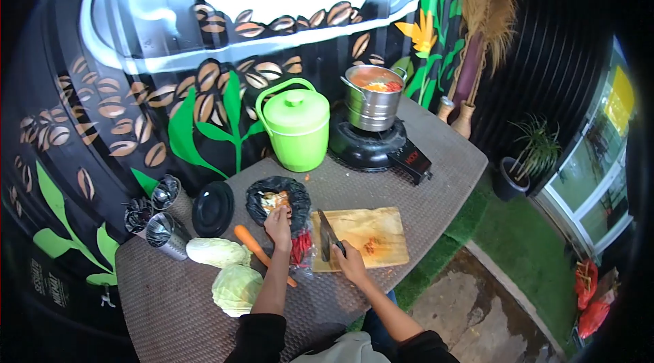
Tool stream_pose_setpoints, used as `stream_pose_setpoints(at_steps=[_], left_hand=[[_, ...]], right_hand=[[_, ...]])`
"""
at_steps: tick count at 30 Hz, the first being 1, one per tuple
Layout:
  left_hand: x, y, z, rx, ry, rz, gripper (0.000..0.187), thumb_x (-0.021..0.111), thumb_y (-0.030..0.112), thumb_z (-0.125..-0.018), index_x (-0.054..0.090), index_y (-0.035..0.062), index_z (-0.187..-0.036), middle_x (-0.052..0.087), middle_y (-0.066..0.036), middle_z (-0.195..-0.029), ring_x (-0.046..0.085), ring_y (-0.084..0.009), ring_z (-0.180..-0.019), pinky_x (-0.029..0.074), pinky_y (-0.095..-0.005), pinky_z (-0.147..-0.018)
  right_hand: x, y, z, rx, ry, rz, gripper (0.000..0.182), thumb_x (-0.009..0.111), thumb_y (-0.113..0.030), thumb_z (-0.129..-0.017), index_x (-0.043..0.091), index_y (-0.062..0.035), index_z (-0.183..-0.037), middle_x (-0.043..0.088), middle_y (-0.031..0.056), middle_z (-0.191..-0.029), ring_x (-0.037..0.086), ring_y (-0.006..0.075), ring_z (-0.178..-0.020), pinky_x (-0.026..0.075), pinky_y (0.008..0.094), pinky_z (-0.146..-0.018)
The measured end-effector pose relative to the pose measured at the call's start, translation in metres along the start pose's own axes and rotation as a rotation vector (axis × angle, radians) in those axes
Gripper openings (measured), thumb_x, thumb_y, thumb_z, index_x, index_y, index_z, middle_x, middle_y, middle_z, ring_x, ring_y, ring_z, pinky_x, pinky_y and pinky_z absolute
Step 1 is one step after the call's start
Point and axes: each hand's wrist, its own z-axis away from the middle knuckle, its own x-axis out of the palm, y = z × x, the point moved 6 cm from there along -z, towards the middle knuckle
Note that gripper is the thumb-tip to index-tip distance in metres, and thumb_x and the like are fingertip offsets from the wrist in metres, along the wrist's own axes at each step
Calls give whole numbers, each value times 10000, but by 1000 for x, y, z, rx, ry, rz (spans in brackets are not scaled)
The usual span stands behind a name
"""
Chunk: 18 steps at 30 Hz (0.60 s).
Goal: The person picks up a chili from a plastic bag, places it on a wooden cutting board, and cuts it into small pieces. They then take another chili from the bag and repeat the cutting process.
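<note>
My left hand (278, 225) is over the near rim of a black plastic bag (298, 194), its fingers drawn together at the orange and pale scraps (274, 201) inside. What the fingertips hold, if anything, is too small to tell. My right hand (351, 262) grips the black handle of a knife (328, 228), whose blade points away over the left side of a wooden cutting board (381, 227). Small orange bits (371, 246) lie on the board. Between bag and board sits a clear packet of red chilies (300, 248).
A carrot (252, 246), a long cabbage (218, 252) and a round cabbage (236, 289) lie left. Behind are a black lid (212, 207), metal cups (167, 233) and a green lidded bucket (297, 128). A steaming-type pot (372, 107) with red contents stands on a black stove (368, 148).
</note>
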Motion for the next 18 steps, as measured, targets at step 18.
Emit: stream_pose_setpoints(at_steps=[18], left_hand=[[-24,-24,71,219,-151,-423,233,746,-15,-710,687,-18,-935,668,-94,-846,619,-113,-709,505,-231,-612]], right_hand=[[-19,52,21,125,3,167,333,537,-335,-913,552,-5,-956,606,263,-732,606,440,-741,458,489,-640]])
